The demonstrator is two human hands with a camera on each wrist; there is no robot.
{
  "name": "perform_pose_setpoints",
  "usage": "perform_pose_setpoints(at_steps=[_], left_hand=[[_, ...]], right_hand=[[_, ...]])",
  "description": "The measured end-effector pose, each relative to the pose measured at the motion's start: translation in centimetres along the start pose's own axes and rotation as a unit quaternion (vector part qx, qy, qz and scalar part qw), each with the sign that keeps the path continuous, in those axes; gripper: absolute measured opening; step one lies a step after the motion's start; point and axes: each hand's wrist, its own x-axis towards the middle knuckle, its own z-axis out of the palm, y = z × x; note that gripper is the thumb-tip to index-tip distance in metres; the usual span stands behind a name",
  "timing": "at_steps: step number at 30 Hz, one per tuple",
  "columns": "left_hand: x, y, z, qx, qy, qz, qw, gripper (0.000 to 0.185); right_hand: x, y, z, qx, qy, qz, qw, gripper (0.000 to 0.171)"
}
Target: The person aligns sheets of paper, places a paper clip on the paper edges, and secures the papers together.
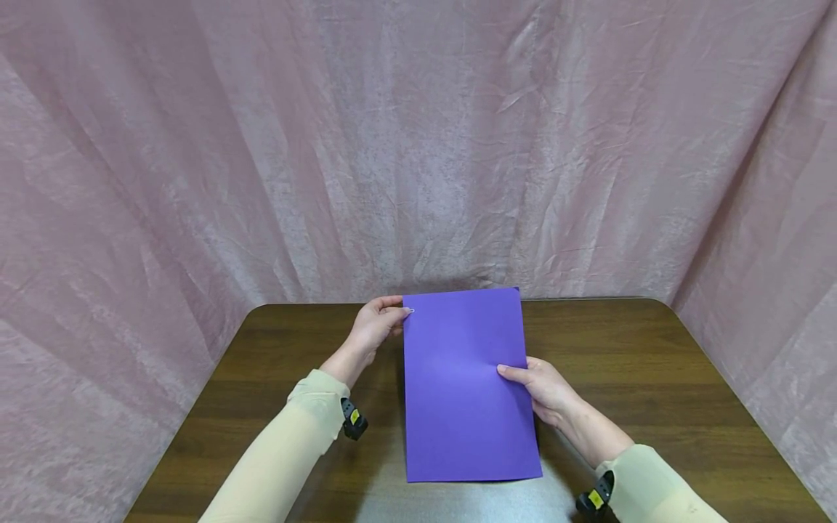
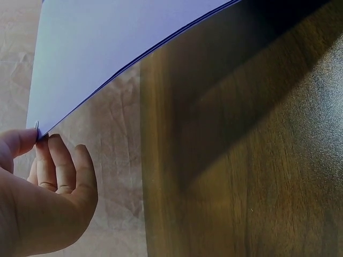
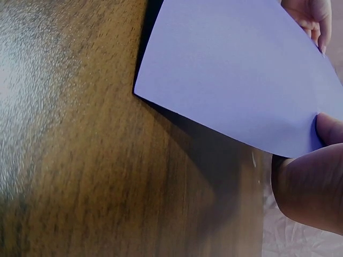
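A person is sitting at a dark wooden worktop [image 1: 654, 363], holding a purple sheet of paper [image 1: 464, 385] in front of them with both hands. The sheet is standing tall and narrow in the middle of the view, lifted off the wood and casting a shadow beneath it in the wrist views.

The left hand [image 1: 375, 325] is pinching the sheet's corner at about 11 o'clock, thumb on the near face and fingers [image 2: 59, 160] curled behind it. A small metal paper clip [image 1: 410, 311] is sitting on that corner, right at the thumb tip.

The right hand [image 1: 546, 388] is gripping the sheet's edge at about 3 o'clock, with the thumb lying across the front face and the other fingers hidden behind the paper. In the right wrist view, the thumb is pressing on the edge of the sheet, and the other hand is showing at the far corner.

Both arms are wearing pale cream sleeves [image 1: 288, 450], each with a small black device strapped at the wrist [image 1: 353, 420].

A crinkled pink cloth backdrop [image 1: 418, 145] is hanging behind the worktop and wrapping around both of its sides.
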Motion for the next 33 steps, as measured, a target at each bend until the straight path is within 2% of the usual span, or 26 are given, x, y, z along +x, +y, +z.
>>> perform_pose_setpoints(at_steps=[13,33], left_hand=[[-0.1,0.3,-0.3,-0.004,-0.003,0.000,1.0000,0.041],[-0.4,0.2,-2.1,-0.001,0.010,-0.002,0.9999,0.047]], right_hand=[[-0.1,-0.1,0.0,0.004,-0.004,-0.001,1.000,0.022],[-0.3,-0.2,-0.1,0.015,-0.001,-0.002,1.000,0.020]])
